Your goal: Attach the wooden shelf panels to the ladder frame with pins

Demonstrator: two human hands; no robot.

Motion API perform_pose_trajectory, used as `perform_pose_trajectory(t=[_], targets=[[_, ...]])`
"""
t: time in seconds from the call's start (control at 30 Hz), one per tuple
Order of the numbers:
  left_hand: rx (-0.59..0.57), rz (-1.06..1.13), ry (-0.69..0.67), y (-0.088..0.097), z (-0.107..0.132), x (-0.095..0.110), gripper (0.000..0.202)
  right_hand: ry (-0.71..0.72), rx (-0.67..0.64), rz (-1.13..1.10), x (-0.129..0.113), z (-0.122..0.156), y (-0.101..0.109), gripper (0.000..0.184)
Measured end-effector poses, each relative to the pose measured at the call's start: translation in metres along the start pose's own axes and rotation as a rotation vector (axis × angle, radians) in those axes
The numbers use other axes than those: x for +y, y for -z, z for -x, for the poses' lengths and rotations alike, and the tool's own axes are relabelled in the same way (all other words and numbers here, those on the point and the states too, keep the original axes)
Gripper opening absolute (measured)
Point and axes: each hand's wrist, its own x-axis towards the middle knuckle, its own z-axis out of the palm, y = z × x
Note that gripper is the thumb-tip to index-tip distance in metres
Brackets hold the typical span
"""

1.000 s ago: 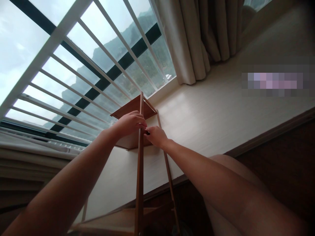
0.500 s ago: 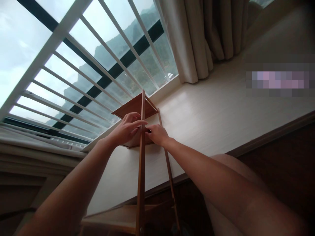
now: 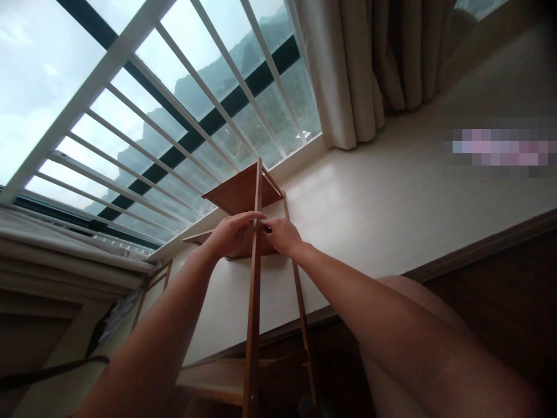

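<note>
A wooden shelf rack (image 3: 253, 296) with slim upright posts stands in front of me, its upper shelf board (image 3: 237, 188) near the window. My left hand (image 3: 232, 229) is closed at the front post from the left side, a finger lying across it. Just right of that post, my right hand (image 3: 281, 235) is pinched at the level of the middle shelf board (image 3: 241, 249). A small dark spot shows at its fingertips, too small to name. My left hand and the post partly hide the middle board.
A pale ledge (image 3: 361, 203) runs behind the rack below the barred window (image 3: 195, 116). Beige curtains (image 3: 348, 75) hang to the right, with more folded cloth (image 3: 65, 249) at left. A lower wooden shelf (image 3: 213, 371) and my bent leg (image 3: 404, 290) are close by.
My left hand's fingers have drawn in closer around the post, its forearm shifting right. My right hand stays at the same spot on the rack. The view has turned slightly.
</note>
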Motion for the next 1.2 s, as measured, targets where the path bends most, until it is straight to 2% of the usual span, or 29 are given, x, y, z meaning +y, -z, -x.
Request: perform_pose_trajectory(t=[0.1,0.47,0.7,0.83,1.03,1.2], targets=[[0.029,0.007,0.005,-0.003,0.002,0.000,0.041,-0.007,0.004,0.001,-0.001,0.000,0.001,0.025],[0.016,0.048,0.025,-0.003,0.003,0.005,0.041,0.006,0.010,0.001,-0.001,0.000,0.001,0.025],[0.045,0.183,0.097,-0.008,0.004,0.012,0.038,-0.006,-0.003,-0.001,-0.001,0.000,0.001,0.026],[0.094,0.139,0.151,-0.013,0.002,0.016,0.042,-0.006,-0.026,0.001,-0.001,0.000,0.002,0.029],[0.122,0.033,0.186,-0.018,-0.003,0.017,0.035,-0.024,-0.008,-0.014,0.002,0.000,0.003,0.025],[0.141,-0.040,0.184,-0.021,-0.003,0.020,0.032,0.060,-0.036,-0.259,0.008,-0.004,0.019,0.043]])
